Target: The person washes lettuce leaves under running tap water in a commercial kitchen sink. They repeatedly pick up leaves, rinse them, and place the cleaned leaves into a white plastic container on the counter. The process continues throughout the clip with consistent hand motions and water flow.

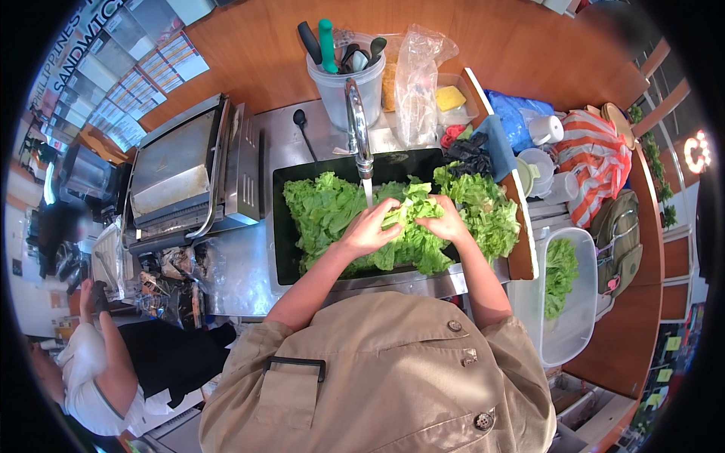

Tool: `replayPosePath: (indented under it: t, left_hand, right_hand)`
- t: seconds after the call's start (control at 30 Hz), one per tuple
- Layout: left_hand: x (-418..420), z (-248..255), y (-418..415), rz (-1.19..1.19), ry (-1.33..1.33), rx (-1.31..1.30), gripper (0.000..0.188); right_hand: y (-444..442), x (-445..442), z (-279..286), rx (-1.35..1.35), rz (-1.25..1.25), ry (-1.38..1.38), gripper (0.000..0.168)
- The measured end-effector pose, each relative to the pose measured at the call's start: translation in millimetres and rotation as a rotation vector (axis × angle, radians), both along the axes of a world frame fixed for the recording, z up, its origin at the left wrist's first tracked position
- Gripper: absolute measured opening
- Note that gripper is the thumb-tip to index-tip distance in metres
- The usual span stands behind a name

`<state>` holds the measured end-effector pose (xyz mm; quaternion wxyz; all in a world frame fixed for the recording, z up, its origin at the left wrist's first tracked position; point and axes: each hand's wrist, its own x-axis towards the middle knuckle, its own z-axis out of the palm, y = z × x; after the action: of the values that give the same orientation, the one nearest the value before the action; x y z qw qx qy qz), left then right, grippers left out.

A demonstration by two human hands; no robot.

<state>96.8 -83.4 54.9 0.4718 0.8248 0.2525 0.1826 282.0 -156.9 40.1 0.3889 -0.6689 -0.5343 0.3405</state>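
Note:
Both my hands meet over a dark sink basin (288,249) heaped with green leaf lettuce (328,209). My left hand (371,227) grips the left side of a piece of lettuce (416,205), thumb and fingers around it. On the other side of that piece, my right hand (444,221) holds it too. Water runs from the curved metal faucet (357,124) just behind my left hand. More lettuce (493,215) is piled at the sink's right end, beside crumpled black plastic (470,154). The undersides of the leaves between my fingers are hidden.
A metal press grill (175,164) stands left; a clear bucket of utensils (345,90) and a sponge (450,98) are behind the faucet. A wooden divider (524,249) separates the sink from a plastic tub (586,306) holding lettuce. Another person (102,362) works at far left.

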Motion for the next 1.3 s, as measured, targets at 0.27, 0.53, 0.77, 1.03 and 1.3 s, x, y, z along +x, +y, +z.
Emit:
replayPosePath:
  t: [0.27,0.53,0.77,1.03,1.3]
  left_hand:
    - [-52,-45,22,0.003,-0.164,-0.484,0.030]
    - [-52,-26,2,0.248,-0.185,-0.722,0.030]
    - [-46,-11,1,0.363,-0.009,-0.773,0.022]
    - [-47,-43,10,0.183,-0.115,-0.537,0.020]
    - [-52,-23,23,-0.038,0.070,-0.508,0.021]
  right_hand:
    - [-1,-5,-16,0.053,-0.448,0.217,0.018]
    - [7,-65,-8,0.071,0.022,0.190,0.047]
    - [10,-65,-12,0.018,0.090,0.050,0.039]
    - [3,-75,-7,0.020,0.101,0.129,0.031]
    - [0,-60,-10,0.012,0.250,-0.003,0.025]
